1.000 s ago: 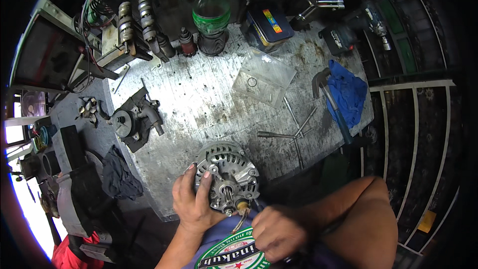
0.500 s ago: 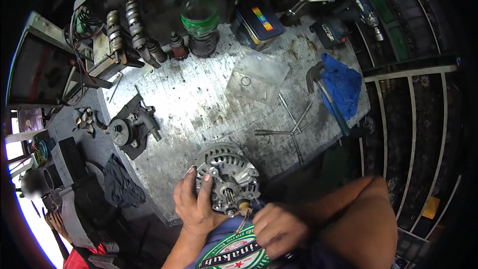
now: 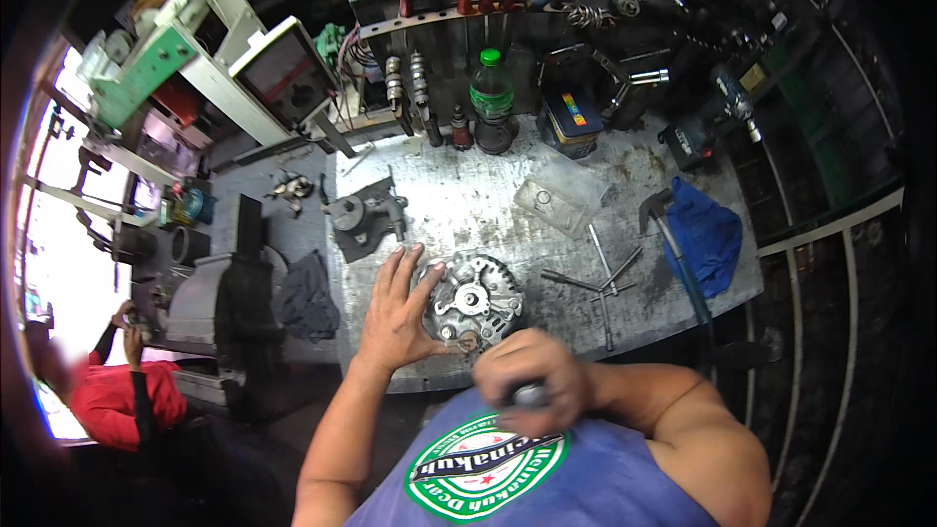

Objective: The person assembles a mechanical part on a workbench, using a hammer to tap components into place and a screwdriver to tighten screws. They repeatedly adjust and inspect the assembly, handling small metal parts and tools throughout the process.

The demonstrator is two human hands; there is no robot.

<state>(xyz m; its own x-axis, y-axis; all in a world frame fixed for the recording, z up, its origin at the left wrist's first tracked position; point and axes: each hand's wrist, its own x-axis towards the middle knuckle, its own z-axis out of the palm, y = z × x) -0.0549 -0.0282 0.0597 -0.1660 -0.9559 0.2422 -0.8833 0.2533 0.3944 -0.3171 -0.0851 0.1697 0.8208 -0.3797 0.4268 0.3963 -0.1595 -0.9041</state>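
An alternator [image 3: 472,299] with a slotted metal housing lies at the bench's near edge, its round centre hub facing up. My left hand [image 3: 398,317] holds its left side, with the index fingertip on the rim and the thumb along the near edge; the other fingers stretch out beside it. Just to the near right of the alternator, my right hand [image 3: 535,376] is closed in a fist around a tool handle [image 3: 530,395]. Only the rounded grey end of that handle shows; its kind is hidden and motion blurs the hand.
Right of the alternator lie a cross-shaped wrench [image 3: 607,285], a hammer [image 3: 683,259] and a blue cloth [image 3: 711,234]. A pump-like part [image 3: 353,219] sits to the left. Behind stand a bottle [image 3: 492,98] and a dark box [image 3: 570,122]. A person in red [image 3: 127,400] works at far left.
The alternator, earlier tilted with its shaft toward me, now shows its face upward. My left hand stays against it. My right fist has turned, and the metal tool tips are out of sight.
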